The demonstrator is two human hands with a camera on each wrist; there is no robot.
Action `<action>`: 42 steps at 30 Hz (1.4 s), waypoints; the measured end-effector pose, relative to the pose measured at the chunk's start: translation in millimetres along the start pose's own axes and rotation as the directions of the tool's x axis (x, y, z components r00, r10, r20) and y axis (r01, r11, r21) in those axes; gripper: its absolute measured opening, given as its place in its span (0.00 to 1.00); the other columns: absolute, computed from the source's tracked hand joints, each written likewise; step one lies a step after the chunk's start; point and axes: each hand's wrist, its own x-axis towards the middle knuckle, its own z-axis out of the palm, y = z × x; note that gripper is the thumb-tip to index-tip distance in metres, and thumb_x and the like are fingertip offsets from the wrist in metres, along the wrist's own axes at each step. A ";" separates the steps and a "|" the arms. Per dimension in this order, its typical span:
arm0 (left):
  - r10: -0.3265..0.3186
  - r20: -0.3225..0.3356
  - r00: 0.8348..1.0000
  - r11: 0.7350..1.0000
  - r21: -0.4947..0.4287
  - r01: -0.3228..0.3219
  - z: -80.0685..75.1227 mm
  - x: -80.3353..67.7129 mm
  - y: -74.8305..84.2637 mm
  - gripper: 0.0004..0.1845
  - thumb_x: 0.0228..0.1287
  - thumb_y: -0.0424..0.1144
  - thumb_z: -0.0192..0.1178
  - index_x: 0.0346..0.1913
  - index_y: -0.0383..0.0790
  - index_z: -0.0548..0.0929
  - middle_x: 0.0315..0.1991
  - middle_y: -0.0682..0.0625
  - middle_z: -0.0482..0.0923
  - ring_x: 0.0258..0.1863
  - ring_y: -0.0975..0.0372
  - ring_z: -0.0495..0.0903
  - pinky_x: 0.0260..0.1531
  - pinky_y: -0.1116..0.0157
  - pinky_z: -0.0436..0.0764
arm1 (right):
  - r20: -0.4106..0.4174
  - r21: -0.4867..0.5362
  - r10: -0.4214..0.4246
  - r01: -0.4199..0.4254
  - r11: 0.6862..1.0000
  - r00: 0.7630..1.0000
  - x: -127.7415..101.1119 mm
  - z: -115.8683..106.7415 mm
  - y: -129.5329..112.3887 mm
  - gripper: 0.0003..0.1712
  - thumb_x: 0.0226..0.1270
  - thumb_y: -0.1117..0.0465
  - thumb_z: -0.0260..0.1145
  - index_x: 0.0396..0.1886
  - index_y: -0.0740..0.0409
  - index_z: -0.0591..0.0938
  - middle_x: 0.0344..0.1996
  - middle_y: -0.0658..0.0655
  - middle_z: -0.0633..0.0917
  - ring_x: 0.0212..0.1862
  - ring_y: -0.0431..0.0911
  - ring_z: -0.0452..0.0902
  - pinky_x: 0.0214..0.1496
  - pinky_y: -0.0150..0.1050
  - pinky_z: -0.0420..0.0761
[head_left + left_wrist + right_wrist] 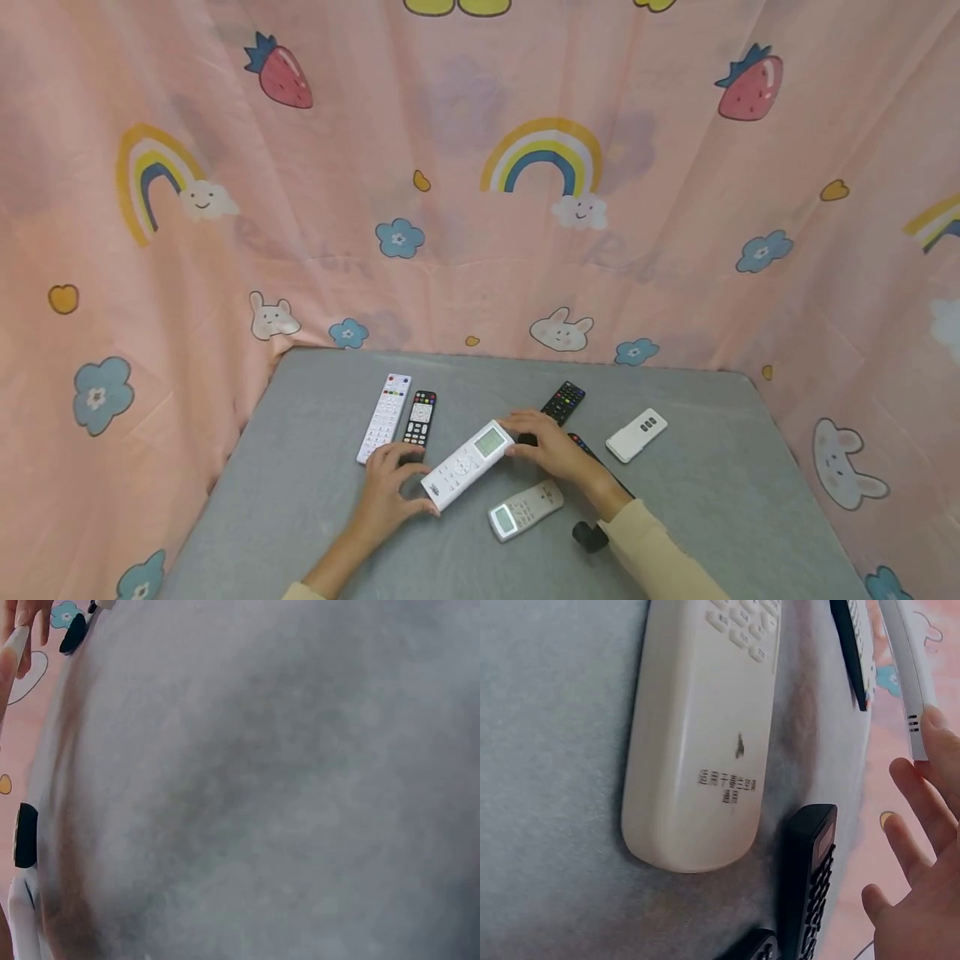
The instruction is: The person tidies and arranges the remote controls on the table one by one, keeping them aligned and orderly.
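A white remote control (467, 463) with a grey screen is held slantwise between both hands, above the grey table. My left hand (386, 492) pinches its lower left end, thumb at the bottom corner; little of this hand shows in the left wrist view. My right hand (551, 450) pinches the upper right end beside the screen. In the right wrist view, the thumb lies on the end of this remote (911, 675), with other fingers spread. Just below it on the table lies a beige remote (527, 510) with a small screen, large in the right wrist view.
Behind my left hand lie a long white remote (385, 417) and a black remote with a white face (420, 417). A black remote (564, 402) with coloured buttons lies behind my right hand; another (581, 444) is partly hidden by the forearm. A short white remote (637, 435) lies further right.
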 end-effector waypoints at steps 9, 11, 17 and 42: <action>-0.052 0.041 0.998 0.997 0.057 0.049 5.7 0.0 5.2 0.28 0.19 0.60 0.76 0.30 0.49 0.88 0.50 0.48 0.82 0.55 0.53 0.71 0.58 0.55 0.61 | -0.001 0.009 0.011 -0.011 1.000 1.000 10.1 -0.7 -5.3 0.28 0.67 0.54 0.66 0.67 0.48 0.76 0.67 0.58 0.76 0.73 0.59 0.64 0.75 0.62 0.61; -0.052 0.043 0.998 0.997 0.059 0.049 6.6 0.3 6.5 0.27 0.22 0.59 0.75 0.31 0.49 0.89 0.49 0.48 0.82 0.55 0.54 0.71 0.57 0.55 0.62 | 0.000 0.010 0.021 -0.021 1.000 1.000 12.3 -0.7 -6.0 0.28 0.68 0.54 0.65 0.68 0.47 0.75 0.67 0.57 0.77 0.72 0.58 0.66 0.74 0.62 0.62; 0.003 0.007 1.000 0.998 0.070 -0.004 8.5 0.3 6.5 0.23 0.31 0.58 0.72 0.32 0.47 0.88 0.47 0.48 0.83 0.52 0.55 0.73 0.55 0.54 0.64 | -0.005 0.035 0.018 -0.018 0.999 1.000 19.1 -1.3 -8.0 0.27 0.68 0.58 0.65 0.67 0.47 0.76 0.64 0.52 0.80 0.68 0.55 0.71 0.72 0.60 0.67; 0.049 -0.005 0.999 0.993 0.109 -0.048 21.6 -6.8 1.7 0.10 0.46 0.49 0.71 0.25 0.48 0.84 0.46 0.53 0.82 0.50 0.57 0.74 0.55 0.53 0.65 | -0.120 0.029 0.004 0.000 1.000 0.993 48.0 9.7 -7.3 0.21 0.67 0.61 0.67 0.60 0.53 0.82 0.49 0.56 0.82 0.54 0.50 0.76 0.62 0.51 0.76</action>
